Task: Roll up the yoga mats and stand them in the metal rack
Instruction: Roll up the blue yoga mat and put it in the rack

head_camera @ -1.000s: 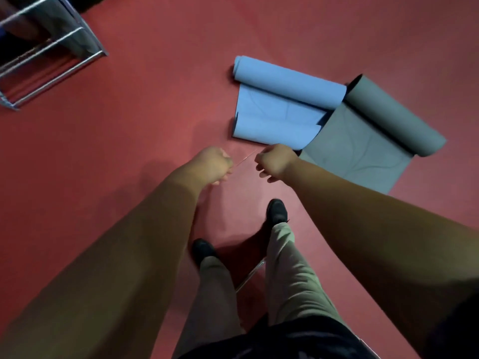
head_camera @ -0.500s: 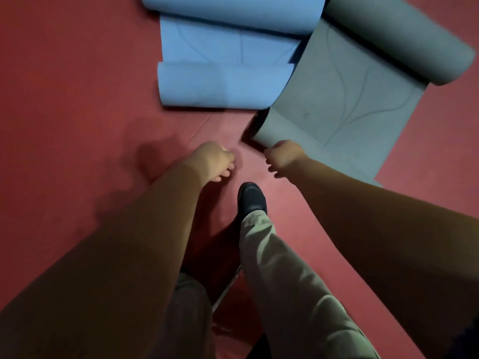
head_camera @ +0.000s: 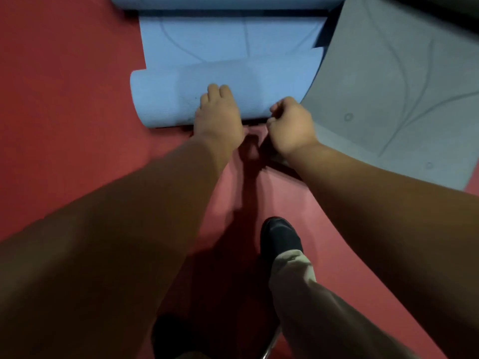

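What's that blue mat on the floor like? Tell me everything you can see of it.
The blue mat is a thin, foam-like sheet with faint curved lines. It lies on the red floor, curled in from both ends: a near roll, a far roll at the picture's top, flat between. The left hand rests on the near roll. The right hand, fingers curled, is at that roll's near edge; whether it grips is unclear. The mat's right side meets a grey mat.

A yoga or exercise room; red floor [head_camera: 64, 99] beneath the left hand [head_camera: 217, 120]; a blue mat [head_camera: 220, 40] beyond it; a grey mat [head_camera: 388, 73] beside the right hand [head_camera: 291, 125].
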{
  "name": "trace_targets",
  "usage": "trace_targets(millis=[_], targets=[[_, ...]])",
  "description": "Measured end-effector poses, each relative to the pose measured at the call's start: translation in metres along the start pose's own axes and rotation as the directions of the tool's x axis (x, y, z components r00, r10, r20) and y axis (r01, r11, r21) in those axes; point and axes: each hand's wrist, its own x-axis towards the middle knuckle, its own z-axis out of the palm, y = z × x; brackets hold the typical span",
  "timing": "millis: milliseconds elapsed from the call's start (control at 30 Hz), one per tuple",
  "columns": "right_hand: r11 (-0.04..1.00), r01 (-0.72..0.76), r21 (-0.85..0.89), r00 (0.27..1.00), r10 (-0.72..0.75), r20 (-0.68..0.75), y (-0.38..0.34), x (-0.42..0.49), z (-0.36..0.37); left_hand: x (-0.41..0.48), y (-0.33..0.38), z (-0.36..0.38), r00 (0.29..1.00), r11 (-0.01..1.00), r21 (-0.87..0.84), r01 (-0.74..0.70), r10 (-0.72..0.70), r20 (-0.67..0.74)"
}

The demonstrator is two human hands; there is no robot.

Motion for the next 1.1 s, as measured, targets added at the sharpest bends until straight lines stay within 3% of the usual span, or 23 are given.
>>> trace_targets(millis=[200,267,333,400,467,633,933,1000,1100], targets=[[0.997,0.074,-0.013,0.995,-0.075,-0.070,0.005,0.038,0.041,0.072,-0.032,0.028,0.996,0.936,0.342,-0.086,0.085,0.017],[0.990,0.090,-0.108,0.994,-0.096,-0.050,0.006,0.041,0.050,0.083,-0.043,0.035,0.992,0.902,0.418,-0.104,0.122,-0.017],[0.943,0.093,-0.320,0.993,-0.112,-0.043,0.006,0.045,0.059,0.088,-0.050,0.040,0.980,0.869,0.470,-0.152,0.194,-0.042],[0.822,0.066,-0.565,0.991,-0.120,-0.059,0.008,0.050,0.068,0.086,-0.056,0.040,0.971,0.864,0.467,-0.189,0.234,-0.041],[0.736,0.036,-0.676,0.985,-0.141,-0.100,0.007,0.054,0.077,0.078,-0.060,0.037,0.971,0.876,0.438,-0.201,0.239,-0.032],[0.740,-0.032,-0.672,0.980,-0.109,-0.167,-0.016,0.058,0.093,0.066,-0.064,0.017,0.981,0.911,0.375,-0.170,0.194,-0.027],[0.735,0.347,-0.582,0.926,-0.366,0.089,-0.107,-0.001,0.160,0.004,-0.185,-0.043,0.996,0.925,0.374,0.059,-0.032,-0.077],[0.693,0.470,-0.546,0.876,-0.440,0.195,-0.134,-0.027,0.184,-0.031,-0.227,-0.054,0.988,0.923,0.354,0.151,-0.124,-0.096],[0.551,0.673,-0.493,0.735,-0.570,0.367,-0.174,-0.082,0.220,-0.105,-0.290,-0.068,0.959,0.902,0.329,0.279,-0.248,-0.134]])
